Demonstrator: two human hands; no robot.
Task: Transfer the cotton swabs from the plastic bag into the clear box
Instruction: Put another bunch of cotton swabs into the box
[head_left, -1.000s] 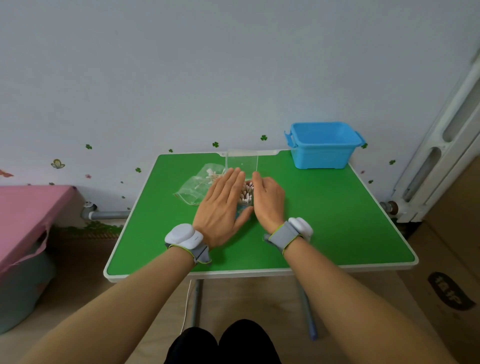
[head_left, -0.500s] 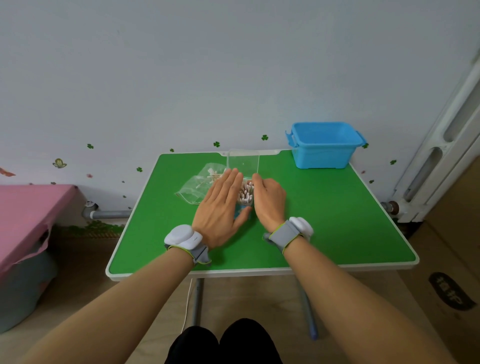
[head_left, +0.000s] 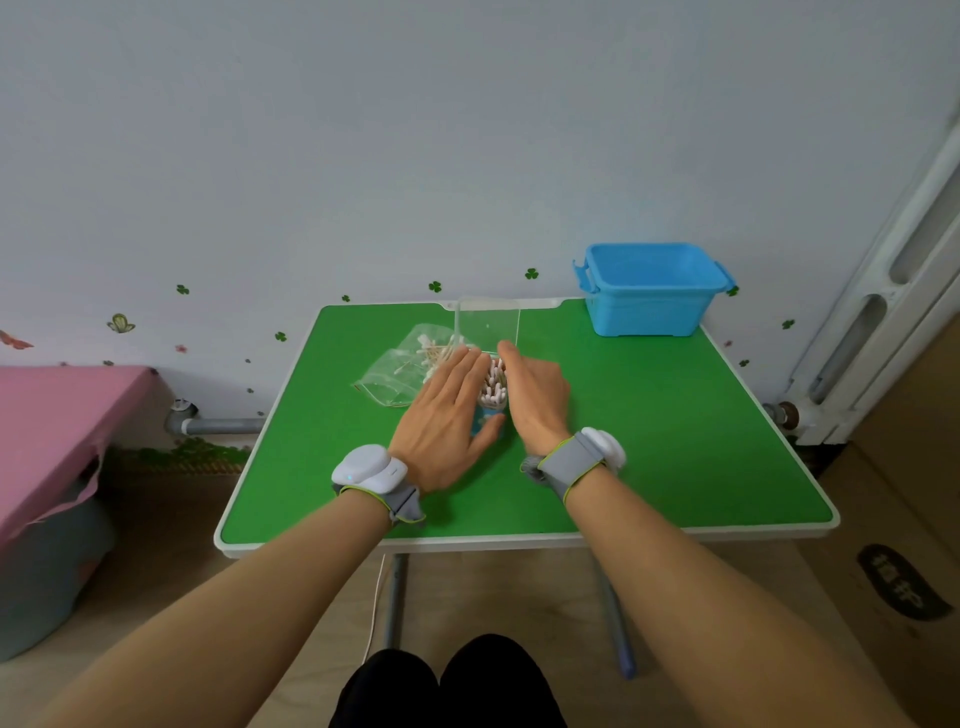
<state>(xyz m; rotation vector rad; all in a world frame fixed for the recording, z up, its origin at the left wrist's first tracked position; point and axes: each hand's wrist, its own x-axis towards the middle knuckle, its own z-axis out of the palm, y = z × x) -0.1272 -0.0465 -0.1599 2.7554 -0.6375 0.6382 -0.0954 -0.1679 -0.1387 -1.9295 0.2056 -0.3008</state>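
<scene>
- The left hand is pressing flat against the left wall of the clear box. Its fingers are straight and together, the thumb is spreading round toward the box's near end, and nothing is clamped.
- The right hand is lying along the right wall. Its index finger is running straight. The other fingers are mostly hidden behind the back of the hand, so it reads as a flat press rather than a grip.
- The lid is standing upright just past both sets of fingertips.
- One batch of cotton swabs is sitting inside the box, between the two hands' fingers. More are lying in the plastic bag, just left of the left fingers and touching or nearly touching them.
- Orientation: the boxed swabs are packed roughly parallel, white tips facing up and toward the wearer. Their long axis seems to be running the same way as the fingers, away from the body. The bagged swabs are lying loose and crossed, with no common direction.
- Risk 1: uneven pressure from the two palms may be enough to skid or tip the light box on the green table, spilling the packed batch.
- Risk 2: the raised lid may drop shut if the fingertips are nudging it.
- Risk 3: the crossed swabs in the bag are likely to jam across the box mouth unless they are lined up first.
</scene>
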